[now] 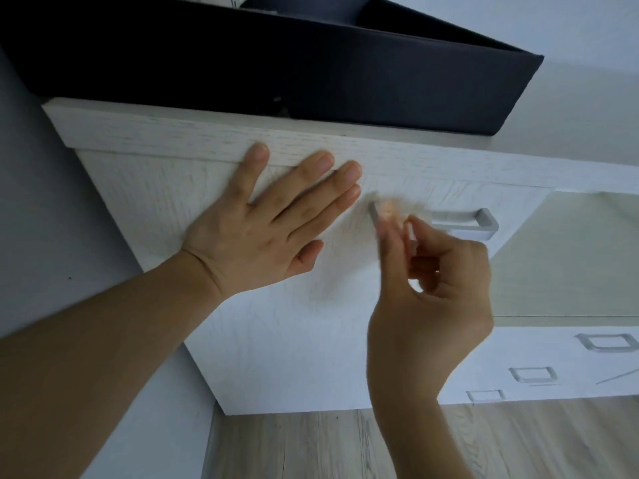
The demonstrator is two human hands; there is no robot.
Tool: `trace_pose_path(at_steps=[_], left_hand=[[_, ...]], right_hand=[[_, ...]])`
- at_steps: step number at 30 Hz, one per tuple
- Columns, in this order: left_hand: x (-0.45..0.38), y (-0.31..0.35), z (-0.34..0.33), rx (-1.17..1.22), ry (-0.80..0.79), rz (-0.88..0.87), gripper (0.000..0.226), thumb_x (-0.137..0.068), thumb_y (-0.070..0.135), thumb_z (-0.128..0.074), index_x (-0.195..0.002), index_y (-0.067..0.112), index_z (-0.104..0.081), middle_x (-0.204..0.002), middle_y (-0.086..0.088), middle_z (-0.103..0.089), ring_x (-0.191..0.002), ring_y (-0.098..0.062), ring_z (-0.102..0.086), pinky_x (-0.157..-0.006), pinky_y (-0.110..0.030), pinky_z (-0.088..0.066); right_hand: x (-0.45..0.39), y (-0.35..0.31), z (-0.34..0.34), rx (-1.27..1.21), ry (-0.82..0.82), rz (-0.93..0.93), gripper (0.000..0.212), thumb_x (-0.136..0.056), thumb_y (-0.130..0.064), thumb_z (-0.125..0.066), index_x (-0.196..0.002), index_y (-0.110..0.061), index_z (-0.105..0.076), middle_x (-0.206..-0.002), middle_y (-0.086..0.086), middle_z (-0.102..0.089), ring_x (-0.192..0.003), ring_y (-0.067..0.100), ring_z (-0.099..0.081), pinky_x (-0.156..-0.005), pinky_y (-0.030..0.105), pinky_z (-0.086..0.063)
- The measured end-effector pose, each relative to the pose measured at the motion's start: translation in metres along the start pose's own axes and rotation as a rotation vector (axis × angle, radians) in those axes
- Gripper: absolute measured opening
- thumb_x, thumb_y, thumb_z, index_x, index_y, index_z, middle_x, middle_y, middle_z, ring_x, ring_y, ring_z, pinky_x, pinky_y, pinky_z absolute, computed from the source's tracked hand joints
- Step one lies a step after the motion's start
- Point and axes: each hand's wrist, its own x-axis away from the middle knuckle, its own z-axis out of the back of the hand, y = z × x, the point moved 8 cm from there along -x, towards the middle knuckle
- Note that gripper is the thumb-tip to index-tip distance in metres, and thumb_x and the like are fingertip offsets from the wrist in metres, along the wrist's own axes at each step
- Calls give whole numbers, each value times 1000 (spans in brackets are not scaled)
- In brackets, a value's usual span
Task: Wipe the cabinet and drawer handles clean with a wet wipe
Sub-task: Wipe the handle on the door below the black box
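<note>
A silver bar handle is fixed on a white wood-grain cabinet front. My left hand lies flat on that front, left of the handle, fingers spread and holding nothing. My right hand is at the handle's left end with its fingertips pinched together and blurred by motion. A small white piece, seemingly the wet wipe, shows between thumb and fingers against the bar. The right end of the handle is uncovered.
A dark fabric box sits on top of the cabinet and overhangs its edge. Three smaller silver drawer handles are at the lower right. Grey wood floor lies below, a grey wall to the left.
</note>
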Motion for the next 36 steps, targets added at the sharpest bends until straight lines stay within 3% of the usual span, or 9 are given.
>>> trace_pose_path(at_steps=[9, 14, 16, 18, 20, 22, 24, 31, 36], left_hand=[[0, 0, 0, 19, 12, 9, 71, -95, 45, -35, -149, 4, -17, -156, -16, -11, -145, -32, 1, -113, -56, -5], [0, 1, 0, 16, 20, 14, 71, -94, 44, -35, -149, 4, -18, -158, -16, -2, -145, -31, 0, -113, -57, -5], [-1, 1, 0, 15, 18, 24, 72, -93, 44, -35, -149, 4, -18, -158, -15, 0, -146, -30, 0, -113, -58, -4], [-1, 2, -1, 17, 17, 23, 72, -92, 45, -35, -149, 4, -17, -158, -14, 1, -146, -30, 1, -113, -58, -4], [-1, 1, 0, 21, 20, 26, 71, -93, 44, -36, -149, 4, -18, -158, -14, -1, -146, -30, -1, -113, -58, -4], [0, 0, 1, 24, 25, 31, 71, -93, 43, -37, -149, 3, -19, -158, -15, -5, -146, -30, -2, -113, -58, -4], [0, 1, 2, 15, 24, 28, 71, -93, 43, -37, -149, 3, -19, -157, -15, -8, -146, -31, -1, -113, -57, -4], [0, 1, 1, 3, -8, 6, 70, -95, 43, -34, -149, 3, -16, -157, -17, 1, -145, -32, 3, -113, -57, -2], [0, 1, 1, 2, 4, 16, 71, -94, 43, -35, -149, 2, -17, -157, -17, 0, -145, -32, 1, -112, -58, -6]], right_hand=[[2, -6, -17, -14, -5, -103, 18, -79, -11, -73, -74, -15, -56, -69, 2, -57, -61, 11, -50, -55, 6, -41], [2, 3, 4, 3, 77, -116, 20, -79, -13, -72, -73, -24, -56, -66, -4, -56, -57, 4, -50, -55, 9, -41], [-4, 20, 26, -40, 179, -236, 23, -80, -19, -71, -72, -31, -53, -67, -4, -57, -58, 4, -52, -58, 21, -47], [-9, 22, 32, -103, 173, -247, 20, -81, -28, -72, -75, -32, -54, -71, -1, -60, -59, 10, -57, -59, 32, -52], [-9, 8, 20, -131, 74, -173, 19, -80, -33, -73, -77, -35, -54, -73, -5, -61, -60, 10, -59, -59, 27, -51], [0, -4, -2, -121, -41, -120, 20, -79, -28, -74, -79, -31, -54, -75, -7, -60, -61, 5, -55, -59, 12, -46], [5, -7, -15, -80, -81, -110, 23, -78, -21, -75, -79, -26, -52, -75, -3, -58, -64, 6, -51, -58, 6, -42], [4, 1, -3, -101, 19, -84, 14, -79, -16, -76, -78, -15, -61, -70, -1, -60, -60, 7, -53, -58, 9, -43], [-4, 26, 14, -244, 106, -362, 15, -76, -25, -77, -75, -24, -63, -70, -8, -63, -60, 7, -57, -60, 22, -51]])
